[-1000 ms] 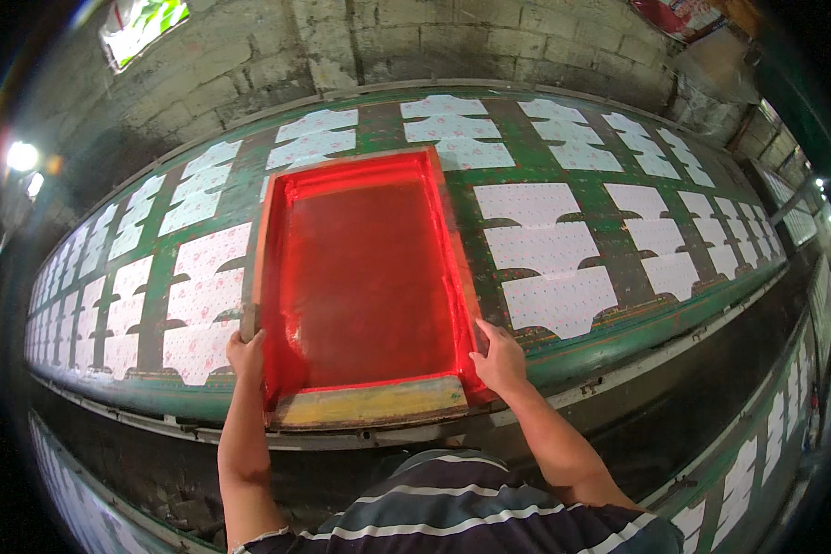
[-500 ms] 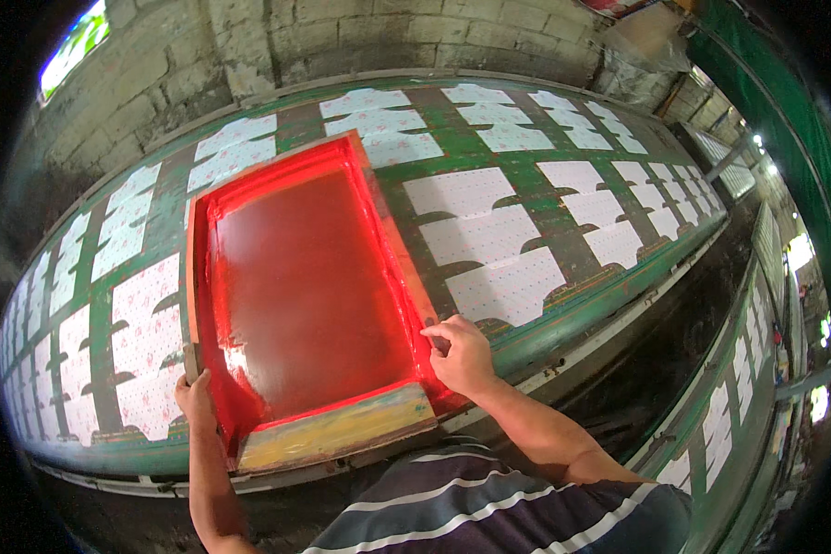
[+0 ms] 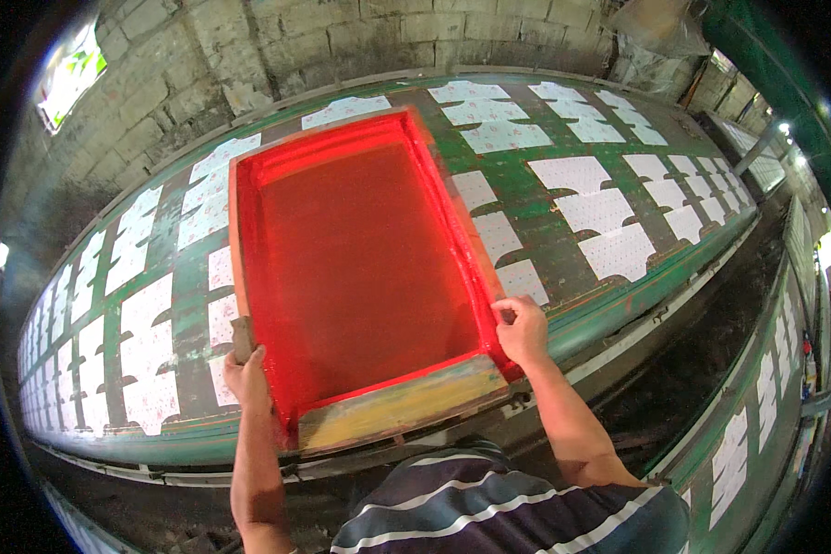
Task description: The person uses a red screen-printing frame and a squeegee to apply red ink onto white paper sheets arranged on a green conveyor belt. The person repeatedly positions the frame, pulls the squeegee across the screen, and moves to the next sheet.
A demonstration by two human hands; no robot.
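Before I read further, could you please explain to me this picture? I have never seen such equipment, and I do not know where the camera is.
There is no robot here: the two bare hands belong to the person wearing the camera. It sits on the head and looks down, so the forearms and striped shirt appear at the bottom. Its wide lens bends straight edges.

The left hand and right hand hold opposite sides of a large frame, near its lower corners. Inside it is a flat red panel. I cannot tell if the frame rests on the table or hangs just above it.

The long green table carries rows of pale cut pieces with small printed marks. Behind stands a block wall.
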